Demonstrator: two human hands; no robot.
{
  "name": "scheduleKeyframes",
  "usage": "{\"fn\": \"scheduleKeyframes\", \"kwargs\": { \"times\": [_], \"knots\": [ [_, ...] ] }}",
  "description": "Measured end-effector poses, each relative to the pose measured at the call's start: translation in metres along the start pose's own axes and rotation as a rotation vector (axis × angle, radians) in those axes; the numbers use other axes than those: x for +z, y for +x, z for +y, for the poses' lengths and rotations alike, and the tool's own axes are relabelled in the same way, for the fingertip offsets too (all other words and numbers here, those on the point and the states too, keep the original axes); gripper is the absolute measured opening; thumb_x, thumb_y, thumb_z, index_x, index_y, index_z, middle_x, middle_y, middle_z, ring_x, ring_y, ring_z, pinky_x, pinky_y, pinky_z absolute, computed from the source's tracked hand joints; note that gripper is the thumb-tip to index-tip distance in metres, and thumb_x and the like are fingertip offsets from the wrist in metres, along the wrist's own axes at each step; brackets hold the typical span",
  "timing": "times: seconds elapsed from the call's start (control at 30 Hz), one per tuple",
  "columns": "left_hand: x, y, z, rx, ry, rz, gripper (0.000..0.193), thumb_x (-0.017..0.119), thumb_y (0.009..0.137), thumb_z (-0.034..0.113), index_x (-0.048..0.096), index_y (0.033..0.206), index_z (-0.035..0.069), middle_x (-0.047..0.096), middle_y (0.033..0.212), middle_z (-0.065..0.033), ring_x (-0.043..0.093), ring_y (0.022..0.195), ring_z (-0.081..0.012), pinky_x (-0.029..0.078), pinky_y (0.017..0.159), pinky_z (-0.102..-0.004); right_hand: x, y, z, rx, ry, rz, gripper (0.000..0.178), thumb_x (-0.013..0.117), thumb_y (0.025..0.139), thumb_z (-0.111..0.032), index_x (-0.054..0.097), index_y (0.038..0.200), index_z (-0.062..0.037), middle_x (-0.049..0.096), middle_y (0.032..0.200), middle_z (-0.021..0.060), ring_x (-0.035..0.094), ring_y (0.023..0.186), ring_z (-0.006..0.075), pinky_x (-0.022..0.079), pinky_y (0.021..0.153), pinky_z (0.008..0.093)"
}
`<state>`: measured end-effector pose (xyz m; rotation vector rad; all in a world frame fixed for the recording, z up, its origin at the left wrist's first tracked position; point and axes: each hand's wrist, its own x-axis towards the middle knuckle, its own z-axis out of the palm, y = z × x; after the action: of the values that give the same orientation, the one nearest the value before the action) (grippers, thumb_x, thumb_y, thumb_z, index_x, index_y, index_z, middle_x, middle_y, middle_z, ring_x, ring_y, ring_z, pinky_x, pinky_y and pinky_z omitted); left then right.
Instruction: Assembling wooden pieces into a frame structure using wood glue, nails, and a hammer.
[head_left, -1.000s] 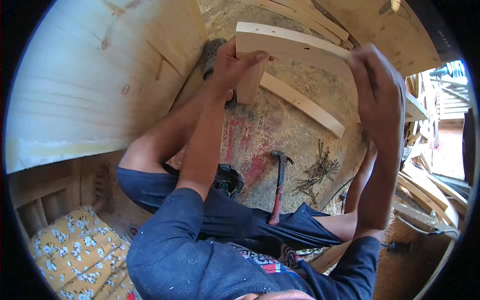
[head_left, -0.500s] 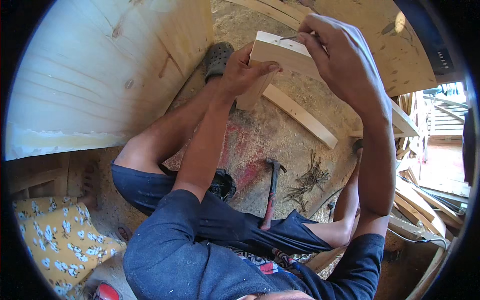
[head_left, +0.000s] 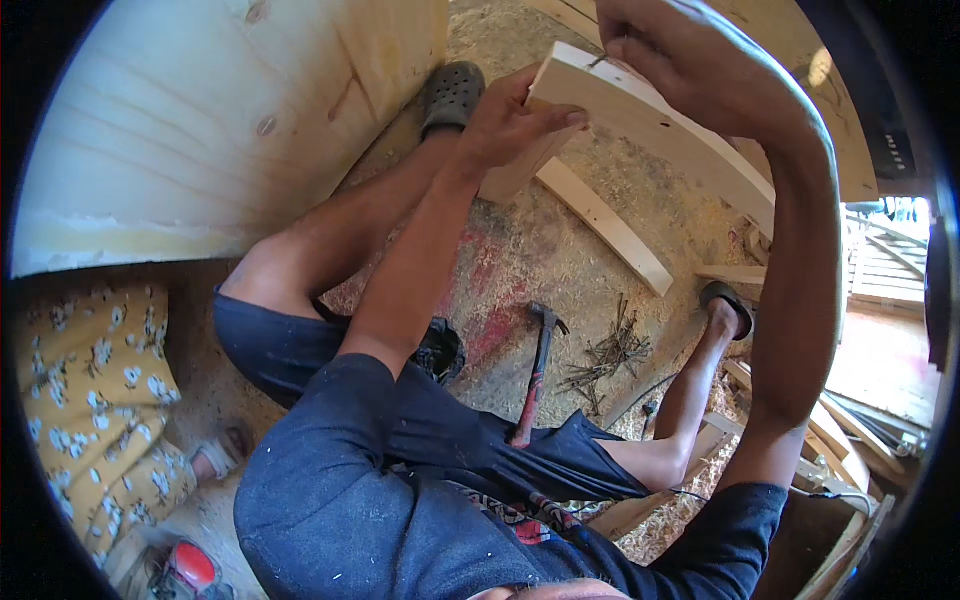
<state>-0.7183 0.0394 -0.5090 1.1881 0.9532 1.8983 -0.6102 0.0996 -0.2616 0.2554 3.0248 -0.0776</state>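
My left hand (head_left: 510,125) is wrapped round the corner of a pale wooden board (head_left: 650,118), its thumb along the face. A second board (head_left: 515,178) meets the first below that corner and drops away at an angle. Over the board's top edge, my right hand (head_left: 690,60) is closed in a pinch on a thin nail (head_left: 598,61), which rests against that edge. Dark spots like nail heads or holes show on the board. A claw hammer (head_left: 537,370) with a red and black handle leans head-down-floor, its handle end against my dark shorts.
A heap of loose nails (head_left: 615,350) lies right of the hammer. Beyond it, a wooden strip (head_left: 605,228) rests on the sawdust-covered floor. A large plywood panel (head_left: 210,130) stands at left. Scrap timber (head_left: 845,440) is piled at right. Someone in yellow floral cloth (head_left: 95,400) is at lower left.
The boards and both hands have shifted up and to the right. My right hand still pinches the nail at the board's edge, and the view has moved slightly.
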Motion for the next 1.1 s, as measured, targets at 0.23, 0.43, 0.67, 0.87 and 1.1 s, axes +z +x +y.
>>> {"fn": "scheduleKeyframes", "kwargs": {
  "times": [0.23, 0.43, 0.67, 0.87, 1.1],
  "knots": [
    [-0.004, 0.006, -0.009, -0.008, -0.048, -0.030, 0.038, 0.078, 0.091, 0.016, 0.064, 0.124, 0.003, 0.072, 0.104, -0.0029, 0.067, 0.094, -0.0100, 0.056, 0.084, -0.0289, 0.033, 0.006, 0.007, 0.089, -0.043, -0.014, 0.022, 0.052, 0.100, -0.020, 0.051, 0.111, -0.0015, 0.062, 0.100, 0.0215, 0.060, 0.098, 0.0395, 0.047, 0.087, 0.0469],
    [-0.009, 0.002, -0.016, 0.112, -0.005, -0.014, 0.039, 0.077, 0.091, 0.012, 0.063, 0.127, 0.003, 0.072, 0.111, -0.0059, 0.067, 0.102, -0.0123, 0.055, 0.089, -0.0312, 0.069, -0.030, 0.001, 0.114, 0.102, 0.831, 0.021, 0.057, 0.099, -0.010, 0.063, 0.117, -0.0028, 0.064, 0.092, 0.0109, 0.065, 0.082, 0.0252, 0.052, 0.074, 0.0379],
    [-0.008, 0.005, -0.011, 0.052, 0.036, -0.004, 0.043, 0.079, 0.090, 0.018, 0.063, 0.128, 0.003, 0.072, 0.113, -0.0058, 0.066, 0.106, -0.0126, 0.053, 0.093, -0.0310, 0.341, -0.210, -0.058, 0.822, 0.299, -0.299, 0.041, 0.064, 0.098, -0.033, 0.060, 0.120, 0.0016, 0.069, 0.109, 0.0276, 0.069, 0.093, 0.0437, 0.054, 0.079, 0.0491],
    [-0.008, -0.002, -0.007, 0.081, 0.131, -0.008, 0.044, 0.080, 0.090, 0.020, 0.064, 0.127, 0.003, 0.072, 0.114, -0.0042, 0.065, 0.106, -0.0114, 0.052, 0.094, -0.0312, 0.412, -0.245, -0.128, 1.258, 1.535, 0.087, 0.046, 0.064, 0.098, -0.012, 0.041, 0.138, -0.0065, 0.062, 0.082, 0.0082, 0.060, 0.060, 0.0127, 0.047, 0.046, 0.0274],
    [-0.013, 0.002, -0.023, 0.074, -0.076, -0.035, 0.041, 0.078, 0.091, 0.013, 0.063, 0.127, 0.001, 0.072, 0.113, -0.0055, 0.067, 0.101, -0.0119, 0.055, 0.089, -0.0292, 0.142, -0.210, -0.068, 0.816, 0.486, 0.532, 0.054, 0.063, 0.100, -0.032, 0.049, 0.139, 0.0022, 0.062, 0.126, 0.0196, 0.064, 0.109, 0.0308, 0.052, 0.093, 0.0389]
  ]
}}
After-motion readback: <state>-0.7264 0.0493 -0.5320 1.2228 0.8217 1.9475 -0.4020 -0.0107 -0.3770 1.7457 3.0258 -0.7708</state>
